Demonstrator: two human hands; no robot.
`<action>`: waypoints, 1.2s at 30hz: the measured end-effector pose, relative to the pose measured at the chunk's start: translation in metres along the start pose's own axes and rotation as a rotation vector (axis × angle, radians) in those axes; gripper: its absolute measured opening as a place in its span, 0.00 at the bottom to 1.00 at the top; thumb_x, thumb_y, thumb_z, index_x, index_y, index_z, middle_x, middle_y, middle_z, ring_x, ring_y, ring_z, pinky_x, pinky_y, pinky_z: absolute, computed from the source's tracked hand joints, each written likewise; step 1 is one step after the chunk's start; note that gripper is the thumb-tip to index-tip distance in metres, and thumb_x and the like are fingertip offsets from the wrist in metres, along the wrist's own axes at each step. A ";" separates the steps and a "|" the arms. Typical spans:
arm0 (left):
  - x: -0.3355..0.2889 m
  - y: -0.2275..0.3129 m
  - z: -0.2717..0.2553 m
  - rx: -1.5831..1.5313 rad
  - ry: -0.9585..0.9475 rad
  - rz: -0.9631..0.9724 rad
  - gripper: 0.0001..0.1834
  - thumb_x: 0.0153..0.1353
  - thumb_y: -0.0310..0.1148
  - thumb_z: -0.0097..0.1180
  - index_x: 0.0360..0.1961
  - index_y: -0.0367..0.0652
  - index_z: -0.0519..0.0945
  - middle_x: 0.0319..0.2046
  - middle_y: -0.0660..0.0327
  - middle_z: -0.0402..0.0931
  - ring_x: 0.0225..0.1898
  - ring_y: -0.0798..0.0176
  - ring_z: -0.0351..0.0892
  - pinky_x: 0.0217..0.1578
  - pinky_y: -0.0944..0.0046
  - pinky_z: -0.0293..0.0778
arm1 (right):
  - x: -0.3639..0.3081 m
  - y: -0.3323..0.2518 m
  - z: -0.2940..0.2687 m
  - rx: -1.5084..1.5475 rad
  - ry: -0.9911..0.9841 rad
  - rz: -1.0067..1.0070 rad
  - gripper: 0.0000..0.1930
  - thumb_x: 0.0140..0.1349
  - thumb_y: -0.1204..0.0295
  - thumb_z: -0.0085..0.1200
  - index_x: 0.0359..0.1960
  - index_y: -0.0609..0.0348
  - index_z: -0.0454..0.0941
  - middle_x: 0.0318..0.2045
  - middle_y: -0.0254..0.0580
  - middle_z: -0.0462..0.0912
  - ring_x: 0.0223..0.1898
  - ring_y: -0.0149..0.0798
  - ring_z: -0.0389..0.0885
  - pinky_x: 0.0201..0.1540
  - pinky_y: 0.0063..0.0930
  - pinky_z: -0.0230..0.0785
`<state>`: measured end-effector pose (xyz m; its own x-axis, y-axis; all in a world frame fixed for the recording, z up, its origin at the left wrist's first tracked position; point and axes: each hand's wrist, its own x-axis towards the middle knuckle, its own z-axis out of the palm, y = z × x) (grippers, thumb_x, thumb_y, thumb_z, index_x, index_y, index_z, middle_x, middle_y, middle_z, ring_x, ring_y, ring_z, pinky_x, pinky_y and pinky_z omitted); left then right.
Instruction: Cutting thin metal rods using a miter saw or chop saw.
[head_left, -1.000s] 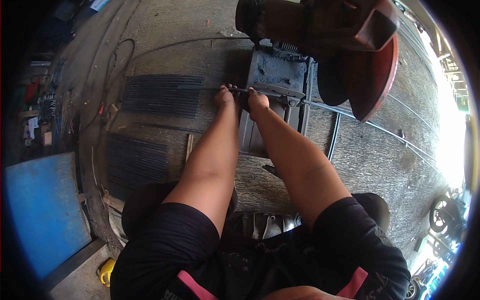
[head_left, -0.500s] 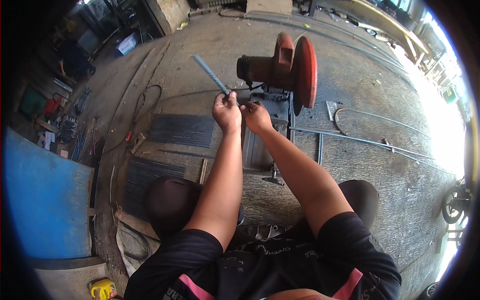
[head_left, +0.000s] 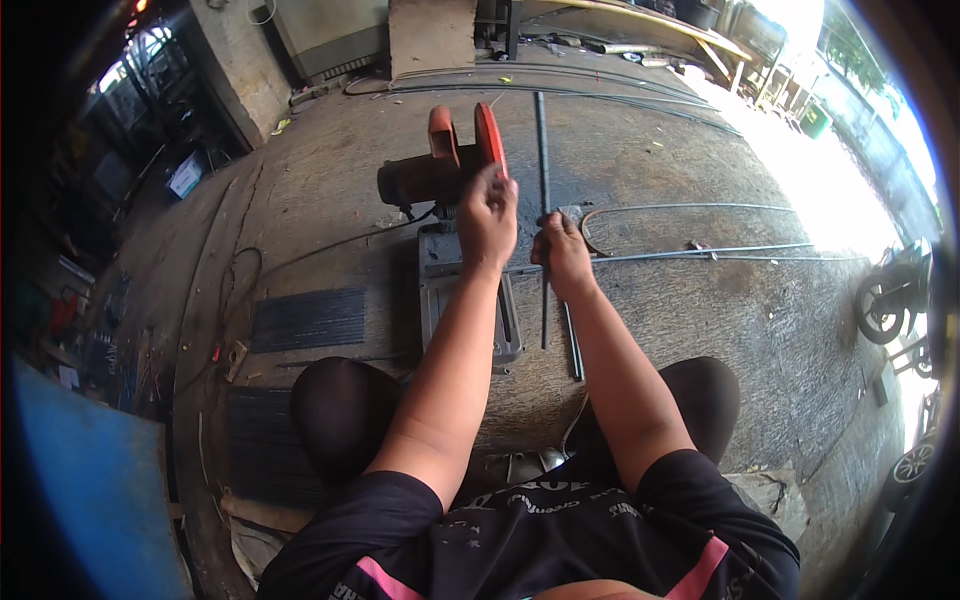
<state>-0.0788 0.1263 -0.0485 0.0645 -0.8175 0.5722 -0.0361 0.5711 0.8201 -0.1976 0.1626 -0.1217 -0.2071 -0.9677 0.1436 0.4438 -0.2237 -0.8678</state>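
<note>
A slim grey metal bar (head_left: 542, 150) stands nearly upright in the picture, with my right hand (head_left: 566, 258) closed round its lower half. Its bottom end pokes out below the fist. Just left of it, my left hand (head_left: 487, 222) is off the bar, fingers loosely bent and apart, with nothing visible in them. That hand is in front of an orange-red cut-off saw (head_left: 415, 180) and covers part of its round guard (head_left: 489, 135). The saw's grey base (head_left: 440, 315) lies under and beside my left forearm.
Dark cut bars (head_left: 308, 320) lie in a flat row left of the saw, with more near my left knee. Long thin rods (head_left: 700, 254) stretch right across the floor. A cable (head_left: 340, 252) runs from the saw. A blue panel (head_left: 90, 470) stands at the left, motorcycle wheels (head_left: 880, 308) at the right.
The bar has swung from a leftward slant to upright and moved right, now in my right hand alone. My left hand has let go of it. The view has turned rightward.
</note>
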 end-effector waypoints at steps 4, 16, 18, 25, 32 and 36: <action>0.081 0.005 0.003 0.360 0.207 0.181 0.12 0.60 0.33 0.52 0.41 0.39 0.80 0.32 0.57 0.81 0.34 0.61 0.81 0.37 0.63 0.75 | 0.004 0.024 -0.056 -0.007 0.234 0.187 0.14 0.72 0.58 0.39 0.33 0.54 0.69 0.20 0.29 0.67 0.17 0.26 0.65 0.19 0.21 0.59; 0.233 -0.043 -0.039 0.303 -0.566 -0.948 0.20 0.62 0.47 0.52 0.44 0.41 0.77 0.34 0.60 0.78 0.31 0.63 0.77 0.39 0.61 0.79 | -0.049 0.156 -0.103 0.414 0.178 0.810 0.19 0.70 0.50 0.40 0.31 0.52 0.70 0.19 0.30 0.64 0.19 0.31 0.62 0.22 0.25 0.57; 0.218 -0.043 -0.044 0.227 -0.530 -0.961 0.20 0.62 0.45 0.52 0.45 0.40 0.76 0.37 0.60 0.77 0.33 0.63 0.77 0.39 0.62 0.79 | -0.051 0.162 -0.107 0.458 0.173 0.871 0.19 0.69 0.50 0.40 0.31 0.52 0.70 0.20 0.31 0.64 0.19 0.31 0.61 0.21 0.25 0.57; 0.166 -0.031 -0.052 0.084 -0.473 -0.841 0.14 0.62 0.34 0.52 0.44 0.36 0.74 0.36 0.56 0.75 0.34 0.62 0.78 0.35 0.66 0.81 | -0.064 0.166 -0.104 0.525 0.053 1.024 0.20 0.69 0.50 0.41 0.30 0.52 0.69 0.19 0.30 0.64 0.18 0.30 0.58 0.22 0.23 0.53; 0.118 -0.032 -0.059 0.176 -0.358 -0.686 0.24 0.61 0.32 0.54 0.55 0.33 0.64 0.33 0.52 0.77 0.27 0.63 0.78 0.30 0.67 0.78 | -0.078 0.161 -0.120 0.564 -0.082 1.171 0.20 0.69 0.49 0.39 0.30 0.50 0.68 0.17 0.27 0.60 0.17 0.26 0.53 0.20 0.20 0.47; 0.114 -0.028 -0.059 0.205 -0.393 -0.684 0.23 0.61 0.32 0.53 0.54 0.34 0.65 0.34 0.52 0.77 0.28 0.63 0.78 0.30 0.67 0.77 | -0.085 0.160 -0.126 0.608 -0.105 1.171 0.19 0.70 0.49 0.39 0.31 0.49 0.68 0.17 0.25 0.60 0.17 0.25 0.52 0.20 0.19 0.47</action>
<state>-0.0118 0.0213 -0.0065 -0.2153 -0.9684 -0.1258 -0.3000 -0.0570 0.9522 -0.2186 0.2242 -0.3322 0.6193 -0.6214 -0.4799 0.6362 0.7554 -0.1569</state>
